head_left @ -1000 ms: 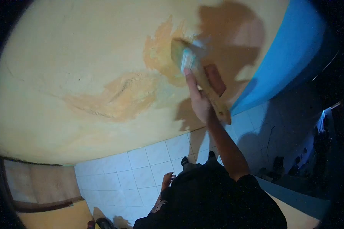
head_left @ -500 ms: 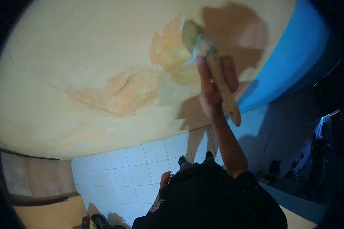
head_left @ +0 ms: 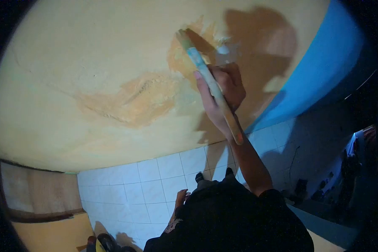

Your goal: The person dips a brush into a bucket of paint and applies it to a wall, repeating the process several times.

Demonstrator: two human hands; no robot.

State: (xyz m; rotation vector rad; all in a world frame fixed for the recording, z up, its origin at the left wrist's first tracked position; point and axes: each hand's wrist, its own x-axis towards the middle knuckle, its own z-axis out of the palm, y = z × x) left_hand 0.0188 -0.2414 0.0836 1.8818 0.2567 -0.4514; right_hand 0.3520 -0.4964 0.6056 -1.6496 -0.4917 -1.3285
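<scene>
My right hand (head_left: 224,90) is closed around the handle of a paintbrush (head_left: 195,56), seen edge-on, its ferrule and upper handle smeared with pale blue paint. The bristle tips point up and left at an orange-tan patch (head_left: 176,56) on the cream wall (head_left: 113,46), and look to be touching it. A second rough, cracked patch (head_left: 149,98) of orange-tan lies lower left on the same wall. Low at my side, my left hand (head_left: 182,196) hangs with loosely bent fingers, and no object shows in it.
White tiles (head_left: 151,191) cover the floor below. A blue wall section (head_left: 319,59) borders the cream wall at right. Brown panelling (head_left: 42,189) is at lower left, with dark and yellow items (head_left: 107,242) near it. The right side is dim, with dark objects on the floor.
The brush and my right hand have moved left along the wall. The brush has turned from its broad face to its edge, bristles now at the patch's left part. My left hand stays put.
</scene>
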